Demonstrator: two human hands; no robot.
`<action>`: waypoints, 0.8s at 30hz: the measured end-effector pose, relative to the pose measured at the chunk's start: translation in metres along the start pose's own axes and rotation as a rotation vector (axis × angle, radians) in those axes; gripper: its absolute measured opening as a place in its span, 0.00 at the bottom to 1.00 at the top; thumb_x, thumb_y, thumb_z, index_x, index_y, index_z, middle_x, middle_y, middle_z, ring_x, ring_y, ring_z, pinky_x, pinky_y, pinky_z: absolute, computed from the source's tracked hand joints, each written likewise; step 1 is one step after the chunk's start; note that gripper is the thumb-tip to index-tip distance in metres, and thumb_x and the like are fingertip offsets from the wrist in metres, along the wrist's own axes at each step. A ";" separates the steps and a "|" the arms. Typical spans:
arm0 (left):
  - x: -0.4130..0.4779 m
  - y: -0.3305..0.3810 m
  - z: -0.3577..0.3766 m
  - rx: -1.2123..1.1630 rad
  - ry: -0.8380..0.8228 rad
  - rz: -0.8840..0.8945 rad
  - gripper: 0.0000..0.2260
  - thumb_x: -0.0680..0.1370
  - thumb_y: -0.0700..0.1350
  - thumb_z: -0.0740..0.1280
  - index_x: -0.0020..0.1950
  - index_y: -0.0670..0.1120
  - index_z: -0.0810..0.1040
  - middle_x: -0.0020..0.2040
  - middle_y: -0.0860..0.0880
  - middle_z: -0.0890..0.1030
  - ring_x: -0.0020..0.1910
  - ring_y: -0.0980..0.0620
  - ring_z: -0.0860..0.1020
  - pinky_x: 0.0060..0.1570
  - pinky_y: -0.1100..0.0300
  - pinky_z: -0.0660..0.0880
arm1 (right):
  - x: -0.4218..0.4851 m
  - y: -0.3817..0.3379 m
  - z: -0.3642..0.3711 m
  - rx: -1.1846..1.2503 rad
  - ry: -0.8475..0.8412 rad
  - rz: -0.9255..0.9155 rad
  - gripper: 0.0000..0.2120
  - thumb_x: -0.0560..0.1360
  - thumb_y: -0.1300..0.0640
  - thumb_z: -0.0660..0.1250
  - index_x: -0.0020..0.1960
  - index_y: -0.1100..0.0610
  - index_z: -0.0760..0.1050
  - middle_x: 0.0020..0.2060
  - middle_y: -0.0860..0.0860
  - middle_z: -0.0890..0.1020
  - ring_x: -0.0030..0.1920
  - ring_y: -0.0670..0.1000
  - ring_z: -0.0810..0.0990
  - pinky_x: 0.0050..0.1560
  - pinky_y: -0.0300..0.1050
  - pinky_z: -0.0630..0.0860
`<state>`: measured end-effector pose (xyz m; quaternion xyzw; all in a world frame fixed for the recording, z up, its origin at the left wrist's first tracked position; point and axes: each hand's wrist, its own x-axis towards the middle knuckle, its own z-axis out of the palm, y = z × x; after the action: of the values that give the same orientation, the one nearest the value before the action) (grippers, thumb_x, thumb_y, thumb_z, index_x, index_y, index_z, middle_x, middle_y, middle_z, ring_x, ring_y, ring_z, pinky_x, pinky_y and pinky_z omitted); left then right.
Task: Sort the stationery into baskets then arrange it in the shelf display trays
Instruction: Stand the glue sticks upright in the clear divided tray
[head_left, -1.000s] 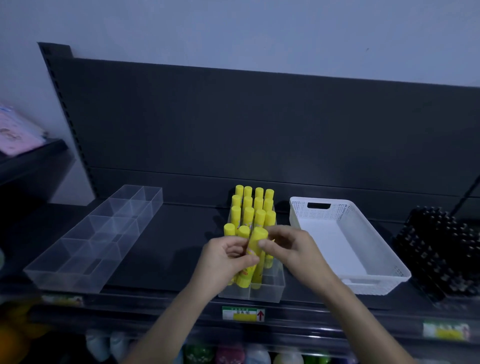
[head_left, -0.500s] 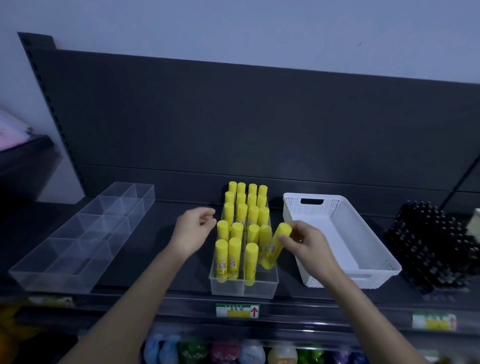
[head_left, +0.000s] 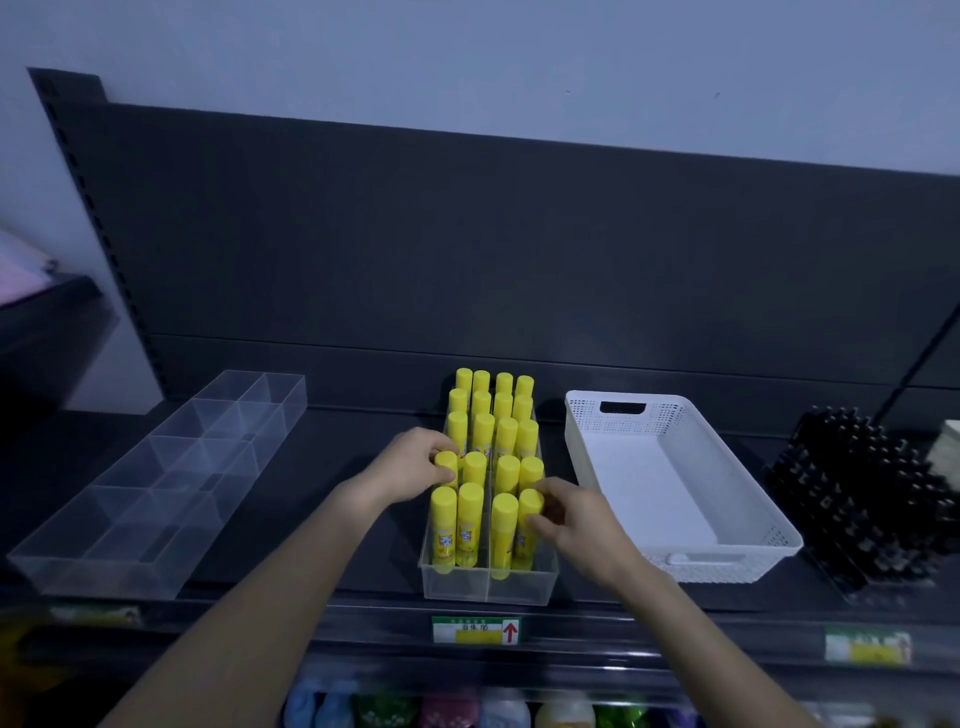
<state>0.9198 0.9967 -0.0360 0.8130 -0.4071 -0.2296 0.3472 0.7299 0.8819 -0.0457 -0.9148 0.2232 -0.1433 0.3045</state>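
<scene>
Yellow glue sticks (head_left: 491, 415), labels too blurred to read, stand upright in a clear tray (head_left: 488, 584) on the shelf (head_left: 337, 493). The left hand (head_left: 413, 470) curls its fingers round one; the right hand (head_left: 579, 527) pinches the front-right stick. The shelf tag (head_left: 475, 630) shows a red arrow.

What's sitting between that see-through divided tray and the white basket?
A clear tray packed with upright yellow glue sticks stands there on the dark shelf; the head view shows it.

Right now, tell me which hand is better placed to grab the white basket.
Probably right. The right hand is at the tray's right edge, beside the white basket; the left hand grips a glue stick on the tray's left side.
</scene>
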 end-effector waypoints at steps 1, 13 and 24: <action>0.000 0.000 0.000 -0.007 -0.006 0.000 0.18 0.73 0.36 0.69 0.63 0.43 0.76 0.57 0.45 0.80 0.56 0.49 0.78 0.60 0.52 0.75 | 0.000 0.000 0.000 -0.005 -0.005 -0.003 0.12 0.75 0.57 0.66 0.58 0.57 0.75 0.42 0.49 0.78 0.43 0.47 0.75 0.43 0.35 0.69; 0.001 0.000 0.001 -0.086 -0.067 -0.013 0.25 0.74 0.33 0.67 0.70 0.42 0.67 0.67 0.44 0.73 0.66 0.49 0.72 0.65 0.53 0.71 | -0.005 0.001 0.002 0.014 -0.015 0.061 0.13 0.74 0.55 0.67 0.57 0.55 0.74 0.43 0.49 0.79 0.44 0.49 0.77 0.46 0.41 0.74; -0.019 0.009 -0.004 0.029 0.170 0.153 0.14 0.76 0.39 0.66 0.62 0.44 0.76 0.56 0.48 0.77 0.53 0.53 0.75 0.53 0.64 0.71 | -0.008 0.000 0.005 0.044 0.015 0.075 0.12 0.74 0.57 0.67 0.57 0.56 0.74 0.43 0.48 0.78 0.43 0.48 0.75 0.41 0.35 0.69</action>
<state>0.9074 1.0103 -0.0252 0.8011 -0.4402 -0.1268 0.3853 0.7252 0.8882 -0.0501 -0.8977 0.2565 -0.1436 0.3281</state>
